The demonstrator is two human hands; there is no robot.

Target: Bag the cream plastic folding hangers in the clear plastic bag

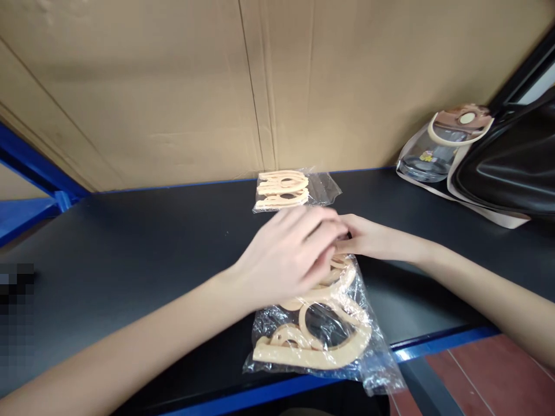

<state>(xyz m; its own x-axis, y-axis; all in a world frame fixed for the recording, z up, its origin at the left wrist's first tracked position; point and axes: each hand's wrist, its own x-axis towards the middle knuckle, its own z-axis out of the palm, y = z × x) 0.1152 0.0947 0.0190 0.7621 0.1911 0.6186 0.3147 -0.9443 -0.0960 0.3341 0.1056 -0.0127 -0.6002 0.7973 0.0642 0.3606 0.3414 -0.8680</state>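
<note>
A clear plastic bag (377, 358) with cream folding hangers (347, 346) inside lies at the table's front edge, one end hanging past it. My left hand (295, 254) reaches across the bag's far part, fingers curled together and slightly blurred; what they pinch is hidden. Touching its fingertips from the right is my right hand (364, 237), with thumb and fingers closed at the far end of the bag. The left hand covers part of that grip. Behind both hands, a second clear bag (323, 188) holds more cream folding hangers (284, 188).
A black tabletop (151, 248) with blue metal edging carries everything. Cardboard (173, 86) stands upright along its back. At the right are a clear water bottle (437, 150) with a strap and a black bag (515, 162). A blue post (39, 162) rises at left.
</note>
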